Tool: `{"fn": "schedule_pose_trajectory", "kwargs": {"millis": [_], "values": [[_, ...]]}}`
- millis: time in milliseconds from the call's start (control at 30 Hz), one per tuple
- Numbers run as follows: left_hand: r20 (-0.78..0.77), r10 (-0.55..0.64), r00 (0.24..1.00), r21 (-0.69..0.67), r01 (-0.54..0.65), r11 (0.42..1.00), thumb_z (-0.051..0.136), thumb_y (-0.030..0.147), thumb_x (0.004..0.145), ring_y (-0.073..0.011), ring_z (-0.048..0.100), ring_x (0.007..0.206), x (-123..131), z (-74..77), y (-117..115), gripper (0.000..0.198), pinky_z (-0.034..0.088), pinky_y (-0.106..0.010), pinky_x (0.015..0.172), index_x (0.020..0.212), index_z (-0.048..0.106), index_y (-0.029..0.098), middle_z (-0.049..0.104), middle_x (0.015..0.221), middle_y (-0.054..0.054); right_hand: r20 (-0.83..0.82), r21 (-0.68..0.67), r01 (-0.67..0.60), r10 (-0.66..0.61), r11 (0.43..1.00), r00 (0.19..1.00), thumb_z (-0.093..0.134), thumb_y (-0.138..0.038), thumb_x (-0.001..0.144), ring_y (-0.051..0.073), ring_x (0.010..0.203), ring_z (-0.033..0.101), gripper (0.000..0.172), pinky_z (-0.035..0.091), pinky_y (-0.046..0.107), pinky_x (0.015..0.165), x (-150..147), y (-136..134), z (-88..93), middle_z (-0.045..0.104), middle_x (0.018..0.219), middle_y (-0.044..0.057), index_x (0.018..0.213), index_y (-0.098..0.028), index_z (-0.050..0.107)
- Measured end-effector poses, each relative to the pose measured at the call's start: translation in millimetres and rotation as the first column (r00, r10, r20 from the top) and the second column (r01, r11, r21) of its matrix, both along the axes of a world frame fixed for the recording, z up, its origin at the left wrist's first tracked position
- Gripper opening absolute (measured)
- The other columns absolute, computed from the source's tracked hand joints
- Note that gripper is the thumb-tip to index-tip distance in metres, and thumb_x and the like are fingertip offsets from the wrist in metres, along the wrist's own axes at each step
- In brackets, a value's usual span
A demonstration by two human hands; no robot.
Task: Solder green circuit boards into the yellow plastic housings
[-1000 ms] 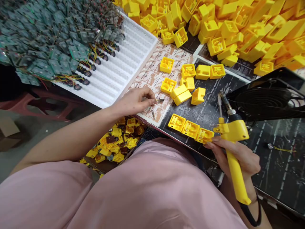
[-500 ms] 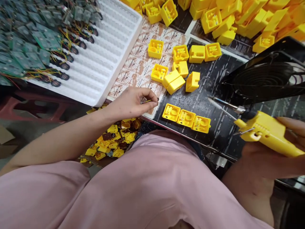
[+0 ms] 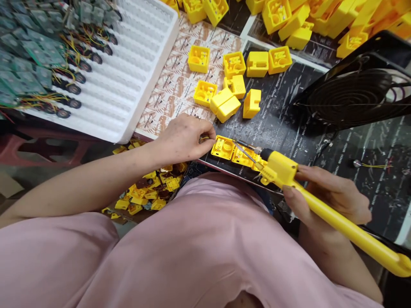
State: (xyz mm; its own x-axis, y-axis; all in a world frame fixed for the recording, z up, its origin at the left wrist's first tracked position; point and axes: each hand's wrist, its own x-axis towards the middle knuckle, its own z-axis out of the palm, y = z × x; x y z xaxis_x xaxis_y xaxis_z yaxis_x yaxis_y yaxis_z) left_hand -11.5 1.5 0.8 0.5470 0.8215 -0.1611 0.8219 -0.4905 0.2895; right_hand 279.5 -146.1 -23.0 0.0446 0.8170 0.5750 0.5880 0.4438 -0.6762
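My left hand (image 3: 188, 137) pinches a thin yellowish wire (image 3: 203, 138), its fingertips at the left edge of a row of three small yellow plastic casings (image 3: 221, 147). My right hand (image 3: 334, 192) is wrapped round the handle of a yellow soldering iron (image 3: 278, 166) with a feed tube at its front. The iron's tip reaches over the row, close to the leftmost casing; whether it touches cannot be made out. The iron's front partly covers the middle and right casings. They lie open side up near the table's front edge.
Loose yellow casings (image 3: 257, 64) stand behind the row, with a larger heap (image 3: 334, 19) at the back right. A black fan (image 3: 349, 94) stands at right. A white foam tray (image 3: 128, 77) holds green circuit boards (image 3: 35, 72) with wired round parts. Yellow pieces (image 3: 141, 194) lie below the table edge.
My right hand has brought the soldering iron leftward from the right side to over the casing row. My left hand has shifted slightly closer to the leftmost casing, still pinching the wire.
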Motion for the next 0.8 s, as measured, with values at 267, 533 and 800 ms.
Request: {"fn": "schedule_pose_trajectory", "kwargs": {"millis": [267, 533, 800], "values": [[-0.052, -0.032, 0.998, 0.009, 0.033, 0.999, 0.056, 0.031, 0.088, -0.0246, 0.079, 0.087, 7.5, 4.6, 5.9, 0.031, 0.052, -0.030, 0.081, 0.096, 0.085, 0.022, 0.079, 0.081, -0.003, 0.203, 0.075, -0.229, 0.210, 0.971, 0.956, 0.096, -0.020, 0.087, 0.016, 0.068, 0.079, 0.026, 0.070, 0.023, 0.064, -21.0, 24.6, 22.6, 0.080, 0.082, -0.003, 0.099, -0.024, 0.074], [0.068, -0.099, 0.993, 0.033, 0.097, 0.995, 0.060, 0.032, 0.081, -0.0227, 0.074, 0.078, 2.0, 0.3, 14.3, 0.021, 0.051, -0.029, 0.076, 0.079, 0.079, 0.024, 0.068, 0.064, 0.000, 0.285, 0.073, -0.258, 0.228, 0.963, 0.931, 0.088, -0.024, 0.097, 0.017, 0.061, 0.077, 0.015, 0.064, 0.025, 0.052, -18.5, 29.0, 27.2, 0.078, 0.076, -0.003, 0.098, -0.027, 0.073], [0.063, -0.062, 0.996, -0.055, 0.065, 0.996, 0.065, 0.029, 0.080, -0.0255, 0.076, 0.085, 4.6, 4.4, 17.3, 0.014, 0.055, -0.033, 0.085, 0.077, 0.077, 0.023, 0.068, 0.068, 0.000, 0.127, 0.073, -0.135, 0.125, 0.988, 0.984, 0.088, -0.014, 0.093, 0.021, 0.071, 0.078, 0.041, 0.057, 0.033, 0.046, -6.7, 14.3, 20.3, 0.081, 0.085, -0.005, 0.126, -0.036, 0.080]]}}
